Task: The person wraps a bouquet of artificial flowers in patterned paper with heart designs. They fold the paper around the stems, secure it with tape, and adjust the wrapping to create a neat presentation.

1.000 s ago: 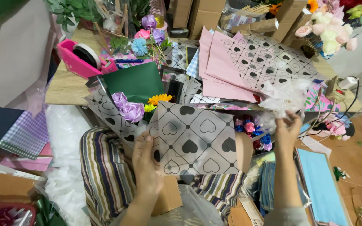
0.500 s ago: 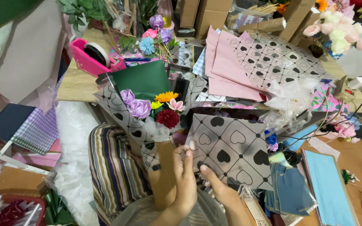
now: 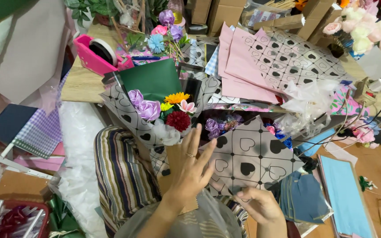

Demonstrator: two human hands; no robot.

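Note:
A small bouquet (image 3: 173,112) of purple, yellow, pink and dark red flowers lies across my lap, wrapped in green paper (image 3: 155,79) and grey paper with black hearts. A loose sheet of the same heart-patterned wrapping paper (image 3: 252,154) lies just right of the flowers. My left hand (image 3: 190,169) rests flat on the bouquet's wrapped stem and the sheet's left edge, fingers spread, a ring on one finger. My right hand (image 3: 259,205) pinches the lower edge of that sheet.
A low wooden table (image 3: 78,83) ahead carries a pink tape dispenser (image 3: 98,55), loose flowers and a pile of pink and heart-patterned sheets (image 3: 265,61). White tulle (image 3: 309,101) hangs off its front. Blue sheets (image 3: 345,194) lie on the floor at right, a red basket (image 3: 14,220) at lower left.
My right hand came down from the white tulle to the sheet's lower edge. The heart-patterned sheet shifted right, uncovering the flowers. My left hand now lies flat with fingers spread.

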